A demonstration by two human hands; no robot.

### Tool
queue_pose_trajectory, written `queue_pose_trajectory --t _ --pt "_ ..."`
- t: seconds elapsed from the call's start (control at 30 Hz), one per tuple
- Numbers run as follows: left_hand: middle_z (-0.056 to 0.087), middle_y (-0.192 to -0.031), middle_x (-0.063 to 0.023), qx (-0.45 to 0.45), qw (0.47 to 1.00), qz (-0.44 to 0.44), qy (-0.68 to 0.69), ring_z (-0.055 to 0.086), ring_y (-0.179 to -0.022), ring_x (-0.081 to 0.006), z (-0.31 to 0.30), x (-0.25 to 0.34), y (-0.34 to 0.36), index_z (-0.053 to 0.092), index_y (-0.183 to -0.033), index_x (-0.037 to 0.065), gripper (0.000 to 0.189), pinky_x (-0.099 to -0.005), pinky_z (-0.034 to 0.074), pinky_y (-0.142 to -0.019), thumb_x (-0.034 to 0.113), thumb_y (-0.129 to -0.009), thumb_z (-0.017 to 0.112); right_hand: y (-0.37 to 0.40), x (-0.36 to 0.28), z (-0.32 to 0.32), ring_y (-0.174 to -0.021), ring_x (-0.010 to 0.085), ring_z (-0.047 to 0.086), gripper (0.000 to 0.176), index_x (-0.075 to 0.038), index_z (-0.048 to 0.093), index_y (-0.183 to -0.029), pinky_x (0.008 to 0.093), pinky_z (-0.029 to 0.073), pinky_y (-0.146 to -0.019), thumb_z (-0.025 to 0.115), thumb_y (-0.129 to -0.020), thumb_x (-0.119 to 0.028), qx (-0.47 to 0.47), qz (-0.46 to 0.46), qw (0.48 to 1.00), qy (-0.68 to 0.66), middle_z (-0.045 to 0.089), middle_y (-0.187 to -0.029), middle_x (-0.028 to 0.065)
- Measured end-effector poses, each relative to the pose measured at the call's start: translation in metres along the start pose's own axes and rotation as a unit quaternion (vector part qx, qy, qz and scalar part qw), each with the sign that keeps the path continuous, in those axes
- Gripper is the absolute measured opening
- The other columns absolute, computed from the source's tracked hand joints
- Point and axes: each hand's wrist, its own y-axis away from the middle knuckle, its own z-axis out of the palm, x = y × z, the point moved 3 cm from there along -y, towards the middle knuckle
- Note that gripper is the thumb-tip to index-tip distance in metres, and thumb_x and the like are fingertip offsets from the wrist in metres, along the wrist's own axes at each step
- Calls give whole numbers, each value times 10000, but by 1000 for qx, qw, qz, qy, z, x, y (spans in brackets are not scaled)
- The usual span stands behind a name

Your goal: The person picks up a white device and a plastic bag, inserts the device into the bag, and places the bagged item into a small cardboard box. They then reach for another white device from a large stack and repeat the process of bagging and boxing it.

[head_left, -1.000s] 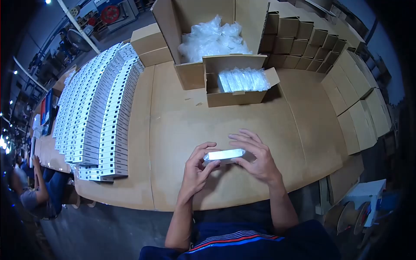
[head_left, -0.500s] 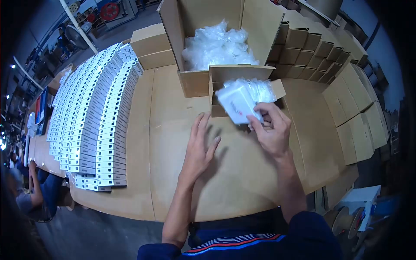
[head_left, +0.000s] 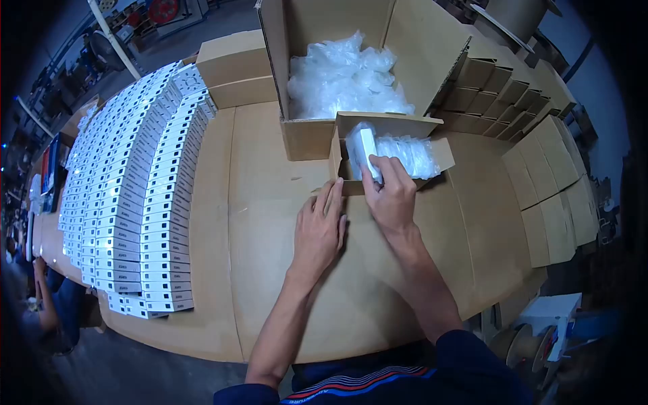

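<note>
My right hand grips a small white wrapped box and holds it upright at the left end of a small open carton. That carton holds several more plastic-wrapped white boxes. My left hand lies flat on the cardboard-covered table, fingers together, fingertips touching the carton's front wall near its left corner.
A large open carton full of clear plastic bags stands behind the small one. Long rows of white boxes cover the table's left. Folded brown cartons are stacked at the right and back. A seated person is at far left.
My right hand carried the white box from in front of me forward into the small carton. My left hand let go of it and moved up to the carton's front.
</note>
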Motion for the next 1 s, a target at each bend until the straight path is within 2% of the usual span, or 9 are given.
queue_pose_trajectory --t 0.2,0.4,0.5,0.57,0.67,0.77,0.83,0.87,1.0 --pt "460 -1503 -137 -5 1000 1 -20 554 -1171 -349 -1 0 0 356 -1561 71 704 -441 460 -1027 155 -928 651 -2 0 18 -753 404 658 111 -32 676 -933 491 523 -659 733 -871 -104 -71 56 990 110 642 -864 162" --pt "477 -1490 -127 -34 998 -6 -45 567 -1156 -331 -9 3 -4 361 -1562 79 728 -444 453 -1014 183 -912 672 2 -3 26 -775 422 680 125 -5 642 -983 536 549 -659 620 -923 -113 -148 89 965 198 577 -1012 202" --pt "565 -1370 -151 -13 999 5 -29 607 -1093 -331 -27 -2 -2 397 -1545 80 715 -439 473 -980 164 -900 695 3 -17 17 -861 414 683 216 22 654 -1086 537 561 -717 603 -921 -108 -192 91 959 187 553 -1140 216" --pt "616 -1288 -161 17 1000 0 -16 630 -1047 -333 -51 -13 -3 422 -1530 75 709 -433 493 -949 144 -886 714 8 -19 12 -1091 393 628 409 4 594 -1322 517 554 -830 588 -938 -135 -247 107 941 204 508 -1315 205" --pt "669 -1135 -186 101 994 -47 -10 647 -997 -358 -109 -59 -26 484 -1465 47 637 -437 518 -899 117 -882 731 17 -12 9 -1255 421 521 463 -37 533 -1422 539 468 -1000 571 -976 -157 -251 85 946 187 380 -1488 255" --pt "672 -1108 -206 211 974 -55 -63 639 -1036 -374 -167 -135 -63 538 -1393 22 528 -451 509 -923 108 -901 713 -15 -60 -4 -1133 425 585 442 1 566 -1322 495 490 -935 622 -885 37 -112 101 988 37 453 -1380 237" --pt "672 -1131 -213 235 961 -41 -140 634 -1081 -382 -185 -190 -97 553 -1360 4 501 -459 497 -957 83 -889 704 -30 -87 6 -1056 410 610 420 10 572 -1266 459 495 -919 622 -854 73 -103 52 990 -87 519 -1266 224" --pt "665 -1157 -215 223 961 -49 -155 625 -1110 -384 -195 -211 -118 550 -1357 1 503 -458 492 -977 69 -880 698 -41 -97 19 -1091 410 606 412 14 571 -1246 445 493 -951 629 -841 59 -120 -35 985 -118 562 -1212 229" --pt "631 -1238 -227 214 953 7 -213 586 -1195 -394 -216 -285 -198 550 -1342 -1 511 -453 485 -1026 4 -842 653 -86 -138 105 -1170 428 572 418 10 547 -1265 452 470 -1012 629 -855 21 -217 -91 944 -231 576 -1229 240"
